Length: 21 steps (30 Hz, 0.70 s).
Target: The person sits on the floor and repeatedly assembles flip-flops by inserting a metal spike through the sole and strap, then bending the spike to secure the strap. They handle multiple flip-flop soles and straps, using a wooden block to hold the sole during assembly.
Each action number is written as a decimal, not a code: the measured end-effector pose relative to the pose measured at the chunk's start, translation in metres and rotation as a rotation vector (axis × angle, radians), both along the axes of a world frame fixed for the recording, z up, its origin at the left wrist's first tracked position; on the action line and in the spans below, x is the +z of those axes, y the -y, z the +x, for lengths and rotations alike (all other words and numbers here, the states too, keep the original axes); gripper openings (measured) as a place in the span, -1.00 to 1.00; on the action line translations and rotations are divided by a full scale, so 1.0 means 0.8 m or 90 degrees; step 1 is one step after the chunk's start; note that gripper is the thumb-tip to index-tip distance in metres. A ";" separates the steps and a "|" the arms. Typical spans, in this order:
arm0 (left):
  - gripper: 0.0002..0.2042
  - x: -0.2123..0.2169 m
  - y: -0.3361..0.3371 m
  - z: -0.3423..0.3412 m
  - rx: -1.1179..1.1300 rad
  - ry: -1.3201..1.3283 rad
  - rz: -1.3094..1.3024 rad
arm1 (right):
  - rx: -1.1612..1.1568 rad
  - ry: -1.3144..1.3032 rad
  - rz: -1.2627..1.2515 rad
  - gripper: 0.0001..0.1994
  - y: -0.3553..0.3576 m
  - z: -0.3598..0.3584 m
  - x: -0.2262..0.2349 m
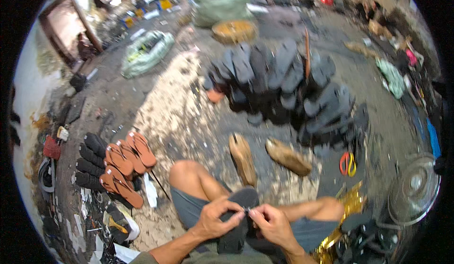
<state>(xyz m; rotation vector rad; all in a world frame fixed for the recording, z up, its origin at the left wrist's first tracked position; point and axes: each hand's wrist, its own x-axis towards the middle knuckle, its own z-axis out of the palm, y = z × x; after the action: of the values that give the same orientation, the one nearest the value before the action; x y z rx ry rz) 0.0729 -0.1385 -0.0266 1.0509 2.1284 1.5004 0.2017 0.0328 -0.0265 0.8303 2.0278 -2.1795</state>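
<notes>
A dark flip-flop point(244, 197) lies over my lap, between my crossed legs. My left hand point(216, 220) is closed in a pinch at its left edge, with thumb and fingertips meeting near its middle. From the other side my right hand point(273, 224) pinches at the same spot, its fingertips almost touching the left ones. A small dark piece, seemingly part of the strap, shows between the fingertips; its exact shape is too small to tell. Just beyond the flip-flop lie two brown foot-shaped lasts point(242, 160), the second last point(288, 157) slanting to the right.
Many dark soles point(257, 63) spread in an arc ahead. Scissors point(348, 164) with red and yellow handles lie right, near a fan point(415, 188) and gold sheeting point(352, 207). Brown flip-flops point(120, 157) and black ones point(90, 164) sit left. A green sack point(220, 4) stands far back.
</notes>
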 end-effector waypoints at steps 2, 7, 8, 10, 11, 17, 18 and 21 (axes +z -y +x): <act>-0.86 -0.005 0.005 0.013 0.035 -0.010 0.000 | -0.027 0.020 0.095 -0.71 0.023 0.010 -0.009; -0.70 -0.006 0.007 0.020 0.161 0.218 0.043 | -0.114 0.014 0.208 -0.63 0.049 0.004 -0.016; -0.69 -0.004 0.006 0.018 0.190 0.307 0.052 | -0.138 -0.004 0.218 -0.64 0.046 -0.001 -0.015; -0.64 0.000 0.001 0.016 0.156 0.390 0.099 | -0.156 -0.127 -0.048 -0.66 0.032 -0.007 -0.008; -0.61 0.002 -0.001 0.015 0.140 0.204 0.011 | -0.158 -0.147 -0.130 -0.60 0.024 -0.007 -0.003; -0.56 -0.003 -0.002 0.017 0.085 0.225 0.108 | -0.025 -0.009 0.011 -0.70 0.011 -0.009 0.005; -0.55 -0.004 0.000 0.018 0.104 0.253 0.103 | -0.034 -0.028 0.041 -0.71 0.014 -0.011 0.003; -0.35 -0.008 -0.003 0.017 0.125 0.318 0.053 | -0.044 -0.001 0.056 -0.73 0.021 -0.021 -0.003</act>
<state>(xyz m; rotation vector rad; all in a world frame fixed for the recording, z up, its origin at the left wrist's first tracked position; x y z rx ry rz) 0.0862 -0.1360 -0.0332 0.4296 1.8601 1.7325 0.1847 0.0163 -0.0288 0.9221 2.1411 -2.1388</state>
